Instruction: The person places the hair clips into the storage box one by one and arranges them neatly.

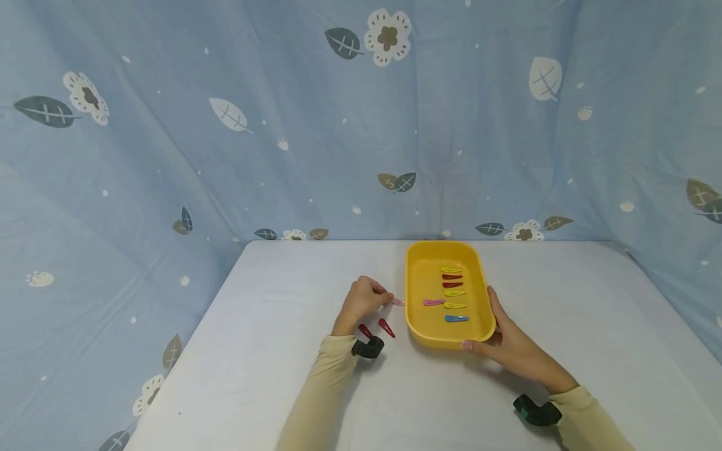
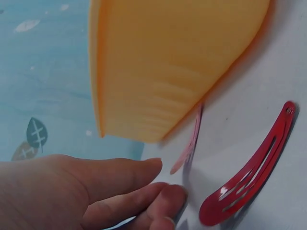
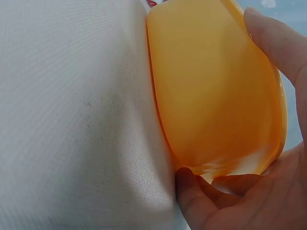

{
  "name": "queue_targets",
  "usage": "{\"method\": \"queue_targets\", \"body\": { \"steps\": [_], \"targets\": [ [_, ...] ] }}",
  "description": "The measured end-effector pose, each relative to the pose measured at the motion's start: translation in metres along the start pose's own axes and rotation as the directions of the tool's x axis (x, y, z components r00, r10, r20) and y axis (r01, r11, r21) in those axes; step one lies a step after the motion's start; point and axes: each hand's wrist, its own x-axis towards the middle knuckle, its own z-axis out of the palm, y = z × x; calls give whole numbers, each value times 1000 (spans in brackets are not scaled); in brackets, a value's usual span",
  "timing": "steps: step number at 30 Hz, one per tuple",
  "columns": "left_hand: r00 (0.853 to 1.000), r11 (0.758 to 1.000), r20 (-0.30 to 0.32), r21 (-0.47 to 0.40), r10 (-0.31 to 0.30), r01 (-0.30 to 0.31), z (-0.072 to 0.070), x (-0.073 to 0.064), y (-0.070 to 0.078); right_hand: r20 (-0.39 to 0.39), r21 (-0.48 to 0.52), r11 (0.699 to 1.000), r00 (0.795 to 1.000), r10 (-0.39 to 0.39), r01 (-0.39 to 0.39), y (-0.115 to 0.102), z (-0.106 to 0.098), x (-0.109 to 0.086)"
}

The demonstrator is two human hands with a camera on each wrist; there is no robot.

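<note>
My left hand (image 1: 363,299) is at the left side of a yellow tray (image 1: 414,326). Just past its fingertips lies a pink snap hair clip (image 1: 397,302), its far end close to the tray wall. In the left wrist view, thumb and fingers stand a little apart, with the pink clip (image 2: 191,143) beyond them. A red hair clip (image 2: 247,167) lies beside the fingers. My right hand (image 1: 516,344) grips the tray's near right corner, thumb on the near rim and fingers along the right side. In the right wrist view, fingertips reach the base of the tray (image 3: 211,86).
Inside the tray lie yellow hair clips (image 1: 454,293), red ones (image 1: 452,285), a pink one (image 1: 434,302) and a blue one (image 1: 457,318). Two red clips (image 1: 387,327) lie on the white table (image 1: 304,275) near the left wrist. A blue patterned curtain (image 1: 316,125) hangs behind.
</note>
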Motion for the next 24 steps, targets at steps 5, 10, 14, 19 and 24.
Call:
{"method": "queue_targets", "body": {
  "steps": [5, 10, 14, 19, 24],
  "targets": [
    [999, 998, -6, 40, -42, 42, 6, 0, 4, -4, -10, 1000, 1000, -1, 1, 1, 0, 0],
    [998, 996, -13, 65, -68, 69, 8, -2, 9, -5, -2, 1000, 1000, -7, 7, 2, 0, 1],
    [997, 994, -16, 75, -75, 76, 9, -3, 10, 2, 15, 1000, 1000, -11, 11, 3, 0, 0],
    [998, 994, -15, 90, -65, 66, 9, -2, 11, 3, 15, 1000, 1000, -7, 7, 2, -1, 0],
    [997, 996, 14, 55, -72, 71, 7, -2, 11, 4, 22, 1000, 1000, -18, 18, 3, 0, 0]
  ]
}}
